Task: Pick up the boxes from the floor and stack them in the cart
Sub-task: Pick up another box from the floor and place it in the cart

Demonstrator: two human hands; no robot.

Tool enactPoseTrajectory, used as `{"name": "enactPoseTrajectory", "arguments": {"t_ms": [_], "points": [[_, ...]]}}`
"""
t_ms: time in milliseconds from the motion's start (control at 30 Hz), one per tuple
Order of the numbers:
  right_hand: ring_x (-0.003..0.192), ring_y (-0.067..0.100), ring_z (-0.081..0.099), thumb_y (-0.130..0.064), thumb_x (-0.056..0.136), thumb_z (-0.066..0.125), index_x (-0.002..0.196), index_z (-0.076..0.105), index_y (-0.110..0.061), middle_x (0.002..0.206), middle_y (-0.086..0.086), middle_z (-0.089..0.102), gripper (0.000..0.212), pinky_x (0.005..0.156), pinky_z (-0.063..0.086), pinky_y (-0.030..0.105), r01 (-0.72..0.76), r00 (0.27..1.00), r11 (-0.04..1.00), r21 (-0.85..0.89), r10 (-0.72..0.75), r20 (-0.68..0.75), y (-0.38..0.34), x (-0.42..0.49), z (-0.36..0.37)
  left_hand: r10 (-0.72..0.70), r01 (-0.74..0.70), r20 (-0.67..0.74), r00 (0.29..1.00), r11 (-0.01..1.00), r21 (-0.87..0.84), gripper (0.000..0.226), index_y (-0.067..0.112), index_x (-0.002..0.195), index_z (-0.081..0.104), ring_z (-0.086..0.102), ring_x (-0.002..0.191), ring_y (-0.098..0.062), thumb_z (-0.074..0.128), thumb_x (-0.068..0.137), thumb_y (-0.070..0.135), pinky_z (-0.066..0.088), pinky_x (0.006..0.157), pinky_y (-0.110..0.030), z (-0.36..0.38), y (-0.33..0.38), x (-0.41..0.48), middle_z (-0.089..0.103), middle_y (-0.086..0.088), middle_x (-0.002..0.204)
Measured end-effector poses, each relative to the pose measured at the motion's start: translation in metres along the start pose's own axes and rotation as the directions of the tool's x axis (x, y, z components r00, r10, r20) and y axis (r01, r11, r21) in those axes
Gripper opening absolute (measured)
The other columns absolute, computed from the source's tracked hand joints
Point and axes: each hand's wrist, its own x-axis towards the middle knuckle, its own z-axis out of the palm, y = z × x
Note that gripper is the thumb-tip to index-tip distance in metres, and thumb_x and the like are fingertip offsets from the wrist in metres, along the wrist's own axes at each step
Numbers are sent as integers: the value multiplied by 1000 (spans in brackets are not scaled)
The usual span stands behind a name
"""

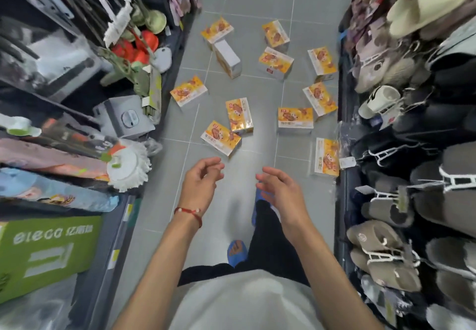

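Several yellow-and-white boxes lie scattered on the grey tiled floor ahead of me. The nearest box point(221, 137) is just beyond my left hand point(202, 183), with another box point(239, 116) leaning against it. One box point(295, 121) lies in the middle right, and one box point(327, 157) rests by the right shelf. A box point(228, 58) further off shows its white side. My right hand point(279, 190) hovers beside the left. Both hands hang above the floor with loosely curled fingers and hold nothing. No cart is in view.
Shelves hem in a narrow aisle. Mops point(128, 167), brushes and green cartons point(49, 247) fill the left shelf. Slippers point(386, 255) fill the right shelf. My feet in blue slippers point(237, 252) stand on the tiles below my hands.
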Motion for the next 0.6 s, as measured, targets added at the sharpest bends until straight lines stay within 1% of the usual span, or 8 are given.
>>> {"name": "enactPoseTrajectory", "arguments": {"t_ms": [100,167,267,367,433,500,533,600], "points": [[100,13,73,-20,98,65,118,71,-22,112,-1,76,21,84,54,23,-17,999,999,-28,18,29,-43,56,12,-25,25,-24,999,1000,-6,15,29,101,66,69,98,-16,56,99,17,47,79,-25,14,33,53,71,-2,114],[103,14,72,-21,98,65,117,71,-24,113,-1,75,20,85,53,24,-31,999,998,-63,33,34,-72,88,19,-54,54,-40,998,999,0,12,26,104,66,69,101,-18,58,99,19,47,82,-26,22,54,84,70,-3,116],[104,15,70,-22,99,64,117,70,-24,114,0,73,20,90,55,27,-28,997,993,-115,36,72,-112,127,34,-70,69,-68,995,997,-25,13,26,106,67,68,104,-18,58,99,20,47,84,-25,30,85,124,69,-2,120],[104,15,70,-21,99,63,116,70,-24,114,-1,73,18,96,55,30,-74,993,984,-162,87,75,-141,160,49,-92,89,-69,993,995,-47,14,26,105,67,68,102,-17,57,99,18,48,83,-24,32,109,161,69,-2,120],[105,15,70,-21,99,63,114,69,-25,114,0,73,17,94,55,30,-93,993,982,-164,104,60,-155,181,61,-110,107,-56,992,993,-52,14,23,107,68,69,98,-15,60,98,17,51,85,-28,27,124,189,70,-2,119],[105,16,70,-20,100,61,117,68,-22,116,2,72,19,93,54,29,-112,993,980,-166,118,25,-165,200,74,-142,140,-27,990,989,-47,13,22,104,68,69,95,-17,59,98,14,50,91,-34,18,137,219,70,-4,118],[106,16,69,-20,101,60,120,68,-21,117,3,72,20,92,54,28,-123,992,979,-161,126,8,-168,208,82,-151,151,-9,988,988,-39,14,22,101,68,68,96,-19,58,98,13,50,92,-34,11,143,236,70,-5,117],[105,16,69,-20,101,61,120,68,-20,115,3,72,20,88,53,25,-154,988,980,-128,150,-38,-171,225,99,-161,161,19,987,987,-1,14,23,99,67,68,101,-22,57,98,13,52,86,-27,-5,149,273,71,-7,116]]}}
